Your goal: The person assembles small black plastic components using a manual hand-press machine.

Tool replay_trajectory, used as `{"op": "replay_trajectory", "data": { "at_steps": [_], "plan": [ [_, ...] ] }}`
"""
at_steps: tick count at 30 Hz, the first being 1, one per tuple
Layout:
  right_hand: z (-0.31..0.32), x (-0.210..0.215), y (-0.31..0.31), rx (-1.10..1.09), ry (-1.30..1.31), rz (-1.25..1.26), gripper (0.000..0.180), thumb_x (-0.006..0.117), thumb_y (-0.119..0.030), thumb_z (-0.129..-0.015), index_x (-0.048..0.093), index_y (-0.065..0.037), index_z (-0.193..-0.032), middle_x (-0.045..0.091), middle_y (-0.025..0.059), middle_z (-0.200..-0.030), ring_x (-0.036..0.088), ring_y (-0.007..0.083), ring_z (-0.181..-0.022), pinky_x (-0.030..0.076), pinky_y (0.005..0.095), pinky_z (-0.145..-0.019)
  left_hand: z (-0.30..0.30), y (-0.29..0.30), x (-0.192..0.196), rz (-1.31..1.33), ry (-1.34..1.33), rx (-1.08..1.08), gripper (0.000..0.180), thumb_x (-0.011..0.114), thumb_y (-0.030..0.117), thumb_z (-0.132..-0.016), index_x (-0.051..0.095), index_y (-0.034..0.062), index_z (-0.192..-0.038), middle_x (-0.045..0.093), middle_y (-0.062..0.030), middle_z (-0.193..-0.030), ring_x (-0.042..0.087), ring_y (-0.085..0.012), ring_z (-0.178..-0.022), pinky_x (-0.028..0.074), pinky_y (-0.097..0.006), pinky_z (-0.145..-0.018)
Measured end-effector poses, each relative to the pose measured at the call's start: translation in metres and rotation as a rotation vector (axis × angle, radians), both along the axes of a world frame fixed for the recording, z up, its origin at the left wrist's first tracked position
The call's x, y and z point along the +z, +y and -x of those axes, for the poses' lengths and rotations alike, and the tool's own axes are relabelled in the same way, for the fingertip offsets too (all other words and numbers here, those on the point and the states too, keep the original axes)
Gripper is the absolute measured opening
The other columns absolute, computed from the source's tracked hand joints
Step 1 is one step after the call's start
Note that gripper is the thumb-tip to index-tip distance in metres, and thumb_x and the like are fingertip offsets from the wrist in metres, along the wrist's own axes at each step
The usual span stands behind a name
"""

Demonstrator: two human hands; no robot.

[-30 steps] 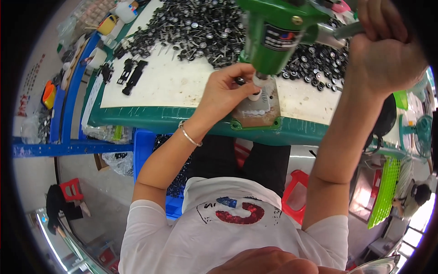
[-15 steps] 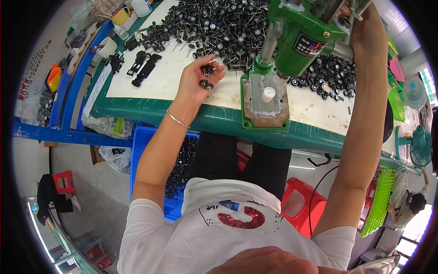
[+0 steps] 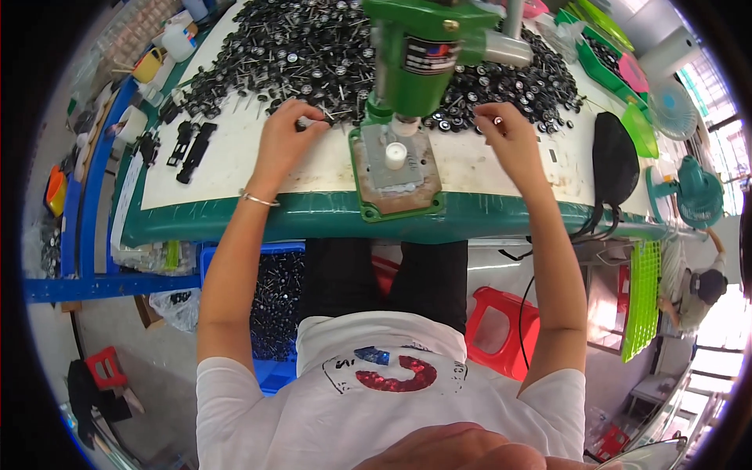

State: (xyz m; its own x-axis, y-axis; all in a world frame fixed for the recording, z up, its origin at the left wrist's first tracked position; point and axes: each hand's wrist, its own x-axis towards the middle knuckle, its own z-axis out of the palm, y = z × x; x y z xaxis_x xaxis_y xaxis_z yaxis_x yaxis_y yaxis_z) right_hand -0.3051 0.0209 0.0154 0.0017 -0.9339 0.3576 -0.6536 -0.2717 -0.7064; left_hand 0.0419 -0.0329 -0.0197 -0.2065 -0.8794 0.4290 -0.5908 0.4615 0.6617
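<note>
Left hand point(image 3: 283, 141) pinches a small black part point(image 3: 302, 123); right hand point(image 3: 509, 135) pinches another point(image 3: 497, 121); green press point(image 3: 415, 55) stands between them.

A press machine point(image 3: 415, 70) stands in the upper middle of the frame, on a table point(image 3: 235, 168). Its base plate point(image 3: 395, 176) sits at the front edge of the table. A big pile of small parts point(image 3: 258, 55) lies behind it, across the top of the frame. The left hand point(image 3: 286, 145) is left of the press, at the edge of the pile. The right hand point(image 3: 509, 141) is right of the press. A bin point(image 3: 270, 301) sits under the table, lower left. A stool point(image 3: 501, 329) stands lower right.
</note>
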Motion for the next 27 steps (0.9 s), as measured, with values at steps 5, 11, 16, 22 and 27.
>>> {"op": "replay_trajectory", "data": {
  "at_steps": [5, 11, 16, 22, 27],
  "plan": [
    [-0.011, -0.015, 0.009, -0.026, 0.261, 0.01, 0.02, 0.064, -0.016, -0.085, 0.064, -0.009, -0.104, 0.057, 0.0045, -0.102, 0.059, 0.0181, -0.072, 0.047, 0.0317, -0.065, -0.013, 0.011, 0.014, -0.463, 0.426, 0.073, 0.013, 0.074, 0.014, -0.079, 0.07, 0.0074, -0.089, 0.063, 0.0025, -0.085, 0.049, -0.0005, -0.062, 0.033, -0.017, -0.047],
    [-0.015, -0.036, -0.005, -0.028, 0.289, 0.102, 0.013, 0.063, -0.015, -0.086, 0.062, -0.009, -0.097, 0.056, 0.0048, -0.1, 0.061, 0.0219, -0.071, 0.048, 0.0339, -0.063, -0.021, 0.021, 0.016, -0.563, 0.978, -0.113, 0.015, 0.064, 0.014, -0.084, 0.064, 0.0044, -0.095, 0.069, -0.0065, -0.097, 0.06, -0.0067, -0.07, 0.03, -0.018, -0.043],
    [-0.022, -0.034, -0.007, -0.025, 0.247, 0.111, 0.011, 0.062, -0.012, -0.086, 0.061, -0.006, -0.095, 0.057, 0.006, -0.097, 0.06, 0.0216, -0.071, 0.048, 0.0328, -0.063, -0.025, 0.02, 0.005, -0.653, 1.184, -0.079, 0.014, 0.06, 0.016, -0.088, 0.061, 0.0045, -0.095, 0.067, -0.0132, -0.108, 0.065, -0.0125, -0.094, 0.031, -0.018, -0.044],
    [-0.024, -0.032, -0.005, -0.044, 0.074, 0.159, 0.018, 0.064, -0.009, -0.085, 0.063, -0.005, -0.103, 0.058, 0.0064, -0.097, 0.058, 0.016, -0.072, 0.048, 0.0284, -0.066, -0.003, 0.053, 0.015, -0.653, 1.167, -0.224, 0.033, 0.063, 0.008, -0.086, 0.06, -0.0012, -0.117, 0.067, -0.0111, -0.104, 0.063, -0.0058, -0.08, 0.029, -0.015, -0.046],
    [-0.054, -0.012, 0.009, 0.21, -0.449, -0.098, 0.018, 0.058, -0.014, -0.093, 0.065, -0.003, -0.106, 0.058, 0.0029, -0.09, 0.056, 0.009, -0.073, 0.047, 0.024, -0.068, 0.009, 0.074, 0.007, -0.832, 1.069, -0.324, 0.031, 0.064, 0.006, -0.084, 0.062, -0.0031, -0.114, 0.067, -0.0116, -0.105, 0.047, 0.0025, -0.063, 0.029, -0.014, -0.046]
  ]
}}
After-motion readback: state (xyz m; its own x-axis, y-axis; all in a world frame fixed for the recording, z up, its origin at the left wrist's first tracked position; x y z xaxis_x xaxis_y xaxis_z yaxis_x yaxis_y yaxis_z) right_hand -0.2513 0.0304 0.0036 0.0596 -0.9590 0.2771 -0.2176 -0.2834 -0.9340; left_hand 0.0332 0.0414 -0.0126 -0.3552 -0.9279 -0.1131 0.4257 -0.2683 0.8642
